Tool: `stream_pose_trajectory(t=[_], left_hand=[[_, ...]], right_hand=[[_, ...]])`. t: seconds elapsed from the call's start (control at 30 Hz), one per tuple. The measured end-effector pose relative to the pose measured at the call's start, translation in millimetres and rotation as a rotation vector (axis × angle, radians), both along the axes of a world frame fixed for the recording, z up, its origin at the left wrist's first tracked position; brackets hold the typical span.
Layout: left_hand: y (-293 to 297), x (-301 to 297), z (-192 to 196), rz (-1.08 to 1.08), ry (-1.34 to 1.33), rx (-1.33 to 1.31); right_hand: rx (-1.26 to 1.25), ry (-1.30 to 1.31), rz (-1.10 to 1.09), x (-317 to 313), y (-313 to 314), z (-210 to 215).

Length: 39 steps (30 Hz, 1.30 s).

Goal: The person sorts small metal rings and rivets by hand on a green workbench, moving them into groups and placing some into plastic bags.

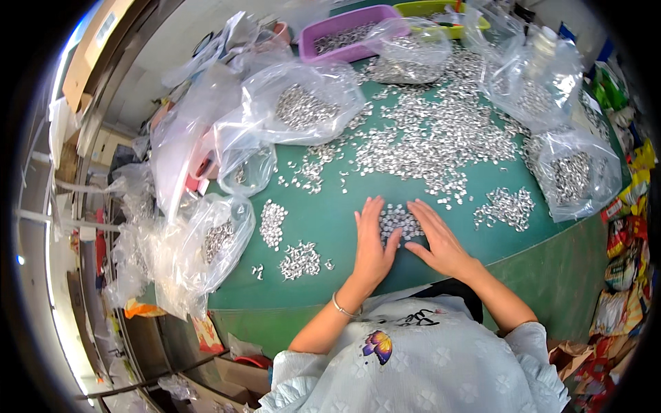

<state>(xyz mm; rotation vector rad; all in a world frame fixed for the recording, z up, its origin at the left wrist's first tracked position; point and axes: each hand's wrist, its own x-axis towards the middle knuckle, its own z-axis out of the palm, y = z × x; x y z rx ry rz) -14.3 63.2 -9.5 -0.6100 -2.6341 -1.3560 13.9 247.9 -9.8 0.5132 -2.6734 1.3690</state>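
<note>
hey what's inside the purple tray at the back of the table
The purple tray holds a layer of small silvery metal pieces. A clear plastic bag overlaps its right end, hiding that part.

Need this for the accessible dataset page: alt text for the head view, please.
Seen from above, a person's left hand and right hand lie flat on a green table, cupping a small pile of silvery metal parts between them. More parts lie in heaps and in clear plastic bags, with a purple tray at the far edge.
</note>
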Motion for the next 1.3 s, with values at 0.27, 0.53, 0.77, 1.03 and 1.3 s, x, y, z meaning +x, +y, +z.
stream_pose_trajectory(t=[0.27, 0.53, 0.77, 1.03, 1.3], left_hand=[[-43, 34, -3, 0.197, 0.003, -0.173], [-31, 18, -5, 0.042, -0.109, -0.01], [-55, 43, 11, 0.237, -0.09, 0.03], [-100, 60, 6, 0.524, 0.138, -0.059], [-144, 59, -5, 0.773, 0.079, -0.058]], right_hand=[[0.13, 0.036, 0.134, -20, -17, -3], [0.267, 0.08, 0.244, -34, -26, 5], [0.374, 0.111, 0.331, -48, -42, 6], [0.317, 0.168, 0.498, -73, -74, 5], [0.289, 0.224, 0.578, -111, -130, -3]])
